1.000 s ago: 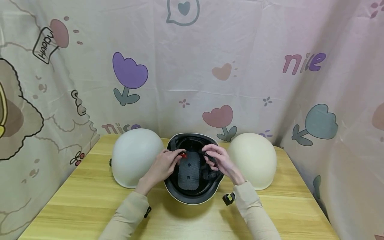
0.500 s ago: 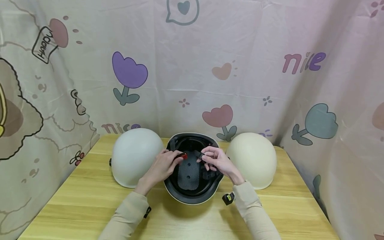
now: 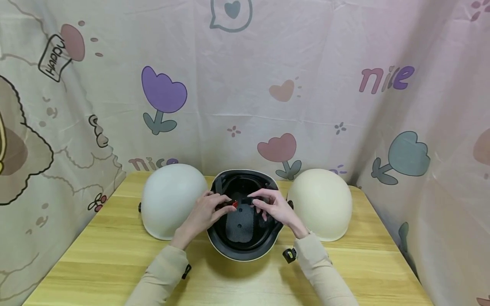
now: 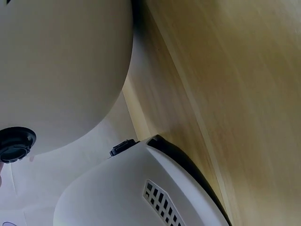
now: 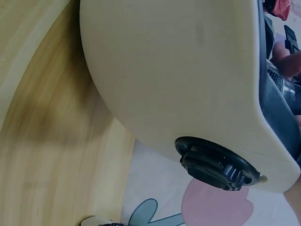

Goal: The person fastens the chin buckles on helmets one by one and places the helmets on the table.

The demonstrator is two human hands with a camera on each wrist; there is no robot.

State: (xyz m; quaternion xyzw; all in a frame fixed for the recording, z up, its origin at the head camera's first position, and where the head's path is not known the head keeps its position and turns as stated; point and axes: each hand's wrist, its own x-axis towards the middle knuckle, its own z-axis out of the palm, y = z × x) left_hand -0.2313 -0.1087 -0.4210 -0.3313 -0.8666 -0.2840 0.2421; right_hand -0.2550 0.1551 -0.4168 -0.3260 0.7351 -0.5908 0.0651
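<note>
An upturned helmet (image 3: 245,254) with a black lining lies between two others in the head view. Over its opening, my left hand (image 3: 204,212) pinches a strap buckle with a red part (image 3: 235,204). Facing it, my right hand (image 3: 276,207) pinches a black buckle clip (image 3: 246,200) between thumb and fingers. A small gap seems to separate the two buckle halves. In the right wrist view the clip's prongs (image 5: 290,38) and the red part (image 5: 281,8) show at the right edge, above the helmet's shell (image 5: 174,70). My left fingers are out of sight in the left wrist view.
A white helmet (image 3: 174,202) stands dome-up on the left and a cream helmet (image 3: 323,206) on the right, close beside my hands. All rest on a wooden table (image 3: 237,284) against a printed cloth (image 3: 229,85). A black knob (image 5: 216,162) projects from the upturned helmet's side.
My right hand has moved left and brought the black clip nearer the red buckle part. The left hand has shifted its fingers slightly on its buckle half. The helmets stay put.
</note>
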